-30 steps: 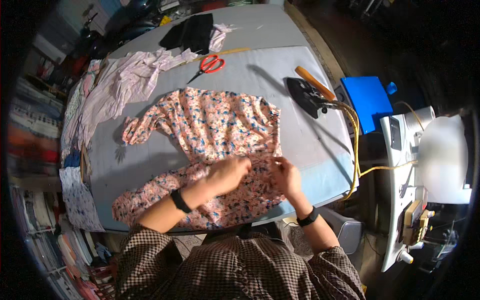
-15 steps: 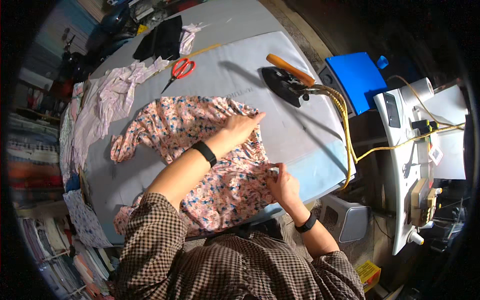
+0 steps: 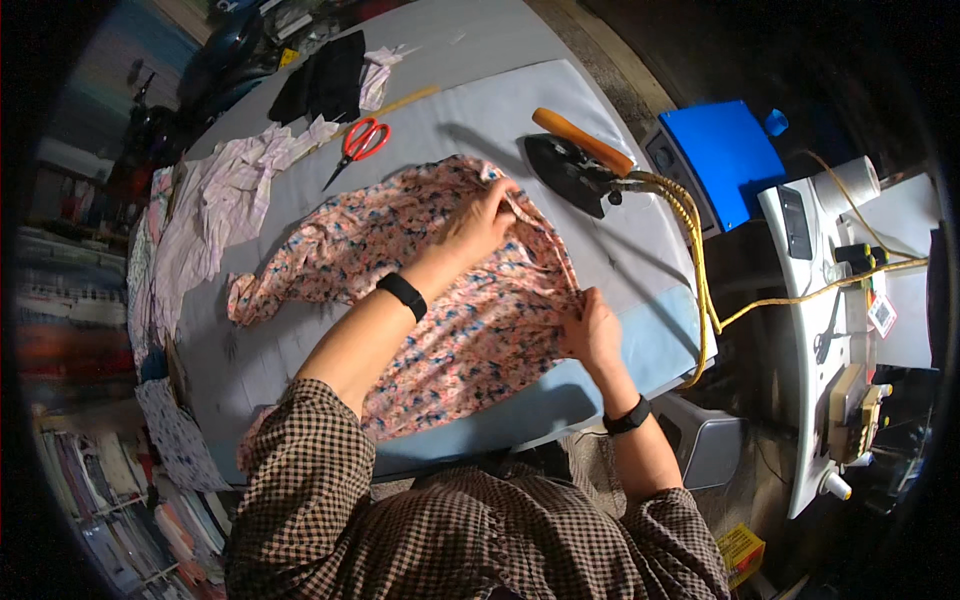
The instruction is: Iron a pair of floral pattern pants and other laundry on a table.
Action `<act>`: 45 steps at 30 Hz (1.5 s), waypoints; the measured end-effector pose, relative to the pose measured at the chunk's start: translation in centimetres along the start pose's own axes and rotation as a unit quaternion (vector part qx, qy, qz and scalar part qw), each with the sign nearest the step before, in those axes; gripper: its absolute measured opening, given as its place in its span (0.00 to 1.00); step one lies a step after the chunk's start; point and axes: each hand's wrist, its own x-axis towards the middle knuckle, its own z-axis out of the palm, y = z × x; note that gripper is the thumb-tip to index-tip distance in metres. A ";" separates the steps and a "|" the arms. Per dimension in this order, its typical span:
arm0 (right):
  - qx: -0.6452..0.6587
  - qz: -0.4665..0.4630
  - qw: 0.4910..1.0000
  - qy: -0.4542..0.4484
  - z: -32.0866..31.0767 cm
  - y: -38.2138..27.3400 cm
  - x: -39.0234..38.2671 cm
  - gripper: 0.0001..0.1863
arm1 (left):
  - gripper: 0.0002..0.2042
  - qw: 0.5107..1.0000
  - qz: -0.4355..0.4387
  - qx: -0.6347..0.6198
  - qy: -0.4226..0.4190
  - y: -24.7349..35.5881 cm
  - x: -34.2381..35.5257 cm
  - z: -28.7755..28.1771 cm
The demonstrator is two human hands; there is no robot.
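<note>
A pink floral garment [image 3: 480, 320] with small blue flowers lies spread over the padded grey table, one sleeve reaching left. My left hand [image 3: 482, 225] pinches its upper right part, near the far end of its right-hand edge. Lower on that same edge, my right hand [image 3: 595, 332] grips the cloth, with the fingertips partly hidden in the fabric. Between the hands the edge runs taut and is slightly raised. Beyond the garment rests an iron [image 3: 568, 172] with a wooden handle. Red-handled scissors [image 3: 362, 145] lie open at the far left of the garment.
Crumpled pale checked cloth [image 3: 225, 195] covers the table's left side, with a black folded cloth [image 3: 325, 75] farther back. From the iron a yellow cord [image 3: 700, 280] runs off the right edge. A blue box [image 3: 722, 160] and a white side table [image 3: 800, 350] stand to the right.
Both hands have moved a little away from me, the right one also rightward. The garment's right-hand edge has been pulled up and right, stretching straighter, and its near side has shifted away from the table's front.
</note>
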 end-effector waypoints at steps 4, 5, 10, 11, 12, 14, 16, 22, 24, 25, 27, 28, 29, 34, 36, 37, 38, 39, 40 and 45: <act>-0.002 -0.024 0.997 -0.068 -1.6 2.2 1.9 0.18 | 0.38 0.986 -0.008 0.160 -0.045 2.0 -6.7 1.6; -0.004 -0.030 0.997 -0.072 -1.8 2.1 2.3 0.18 | 0.38 0.980 0.055 0.191 -0.006 2.2 -9.3 2.5; 0.018 0.006 0.998 -0.068 -1.6 0.6 3.3 0.23 | 0.35 0.977 0.040 0.171 -0.121 8.1 -23.2 1.6; 0.000 0.013 0.998 -0.069 -1.6 -0.1 3.3 0.22 | 0.34 0.976 0.017 0.186 -0.110 8.1 -24.8 1.2; 0.000 0.009 0.997 -0.070 -1.2 -0.3 3.3 0.22 | 0.32 0.974 -0.005 0.202 -0.099 8.2 -26.1 1.0; -0.048 0.005 0.999 -0.012 -0.2 -0.5 3.2 0.20 | 0.22 0.984 -0.039 0.169 -0.047 7.1 -27.6 1.5; -0.007 -0.018 1.000 -0.016 0.1 -0.2 3.2 0.18 | 0.14 0.980 -0.049 0.186 -0.042 6.8 -27.5 1.0; -0.030 -0.077 0.996 -0.019 -2.1 0.2 3.6 0.17 | 0.08 0.984 -0.113 -0.133 -0.041 7.5 -32.4 4.0; -0.131 -0.047 0.989 -0.043 -2.5 2.2 3.3 0.19 | 0.07 0.959 -0.147 -0.153 -0.185 10.3 -29.3 0.7; -0.140 -0.052 0.987 -0.061 -2.5 2.8 3.2 0.20 | 0.07 0.958 -0.157 -0.094 -0.223 10.5 -29.3 0.8; -0.130 -0.047 0.987 -0.079 -2.6 2.7 3.5 0.20 | 0.06 0.949 -0.178 -0.149 -0.211 7.9 -31.0 2.6; -0.110 -0.035 0.990 -0.077 -2.8 2.3 3.6 0.20 | 0.06 0.937 -0.194 -0.204 -0.204 7.8 -30.9 2.2; -0.090 -0.038 0.993 -0.061 -2.3 2.6 4.2 0.22 | 0.07 0.959 -0.183 -0.178 -0.121 6.7 -30.9 1.0; 0.047 0.014 0.994 -0.102 -0.5 0.9 7.4 0.24 | 0.13 0.824 -0.433 -0.159 0.328 -2.0 -27.7 -5.0; 0.035 -0.006 0.997 -0.062 1.1 2.3 8.5 0.22 | 0.15 0.688 -0.540 -0.339 0.346 0.0 -24.4 -7.3; -0.007 -0.022 0.999 -0.044 1.2 1.0 7.9 0.22 | 0.16 0.660 -0.533 -0.434 0.303 -0.8 -24.6 -7.4; -0.007 -0.025 0.999 -0.048 1.2 0.2 7.7 0.22 | 0.17 0.625 -0.519 -0.525 0.256 -1.8 -24.9 -7.3; -0.020 -0.027 0.999 -0.040 1.1 -0.1 7.6 0.21 | 0.18 0.615 -0.536 -0.542 0.203 -2.3 -24.7 -6.7; -0.032 -0.029 0.999 -0.031 1.0 -0.1 7.6 0.21 | 0.20 0.604 -0.551 -0.557 0.147 -1.9 -23.7 -6.2; 0.047 -0.059 0.997 -0.031 0.9 0.8 7.7 0.18 | 0.25 0.756 -0.532 -0.338 0.173 1.0 -21.6 -3.5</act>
